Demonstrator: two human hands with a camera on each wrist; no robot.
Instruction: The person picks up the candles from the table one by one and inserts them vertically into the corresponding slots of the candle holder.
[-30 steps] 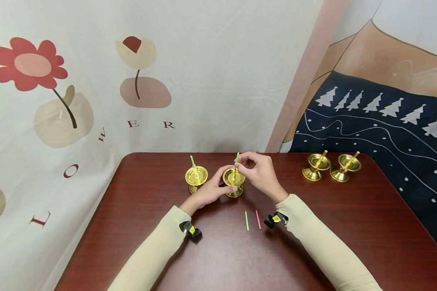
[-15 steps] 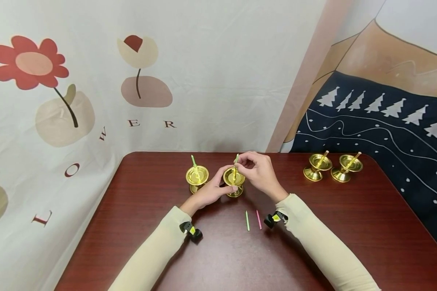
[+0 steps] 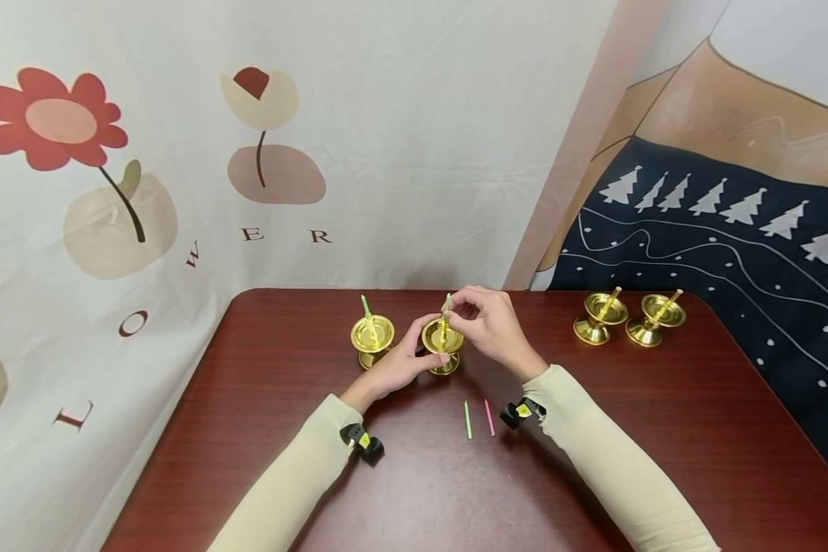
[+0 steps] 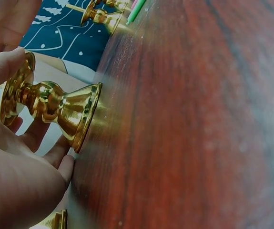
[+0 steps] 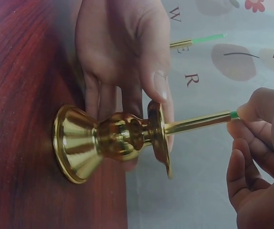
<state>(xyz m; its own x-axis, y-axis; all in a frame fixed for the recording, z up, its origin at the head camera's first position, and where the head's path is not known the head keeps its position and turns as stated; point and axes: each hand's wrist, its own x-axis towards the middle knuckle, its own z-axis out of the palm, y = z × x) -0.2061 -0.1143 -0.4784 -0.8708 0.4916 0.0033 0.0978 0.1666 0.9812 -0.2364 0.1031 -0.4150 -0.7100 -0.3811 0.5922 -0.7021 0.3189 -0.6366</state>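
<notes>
A brass candle holder [image 3: 445, 340] stands upright near the table's back edge, its thin tube rising from a shallow dish. My left hand [image 3: 399, 362] holds it from the left, thumb at the dish rim and fingers behind the stem, as the left wrist view of the holder [image 4: 51, 102] shows. In the right wrist view, my right hand [image 5: 265, 157] pinches a green candle [image 5: 235, 114] between thumb and forefinger at the top of the tube. Only a short green bit shows there; the fingers hide the rest. Left of this stands another holder [image 3: 372, 334] with a green candle [image 3: 366, 307] upright in its tube.
A green candle [image 3: 468, 419] and a pink candle [image 3: 490, 418] lie on the dark red table [image 3: 414, 491] before the hands. Two more brass holders [image 3: 600, 317] [image 3: 654, 320] stand at the back right, with no candle showing. A printed cloth [image 3: 414, 153] hangs behind.
The green candle's tip in my right hand sits slightly lower and further left, and the right fingers have shifted a little with it. My left hand stays on the holder.
</notes>
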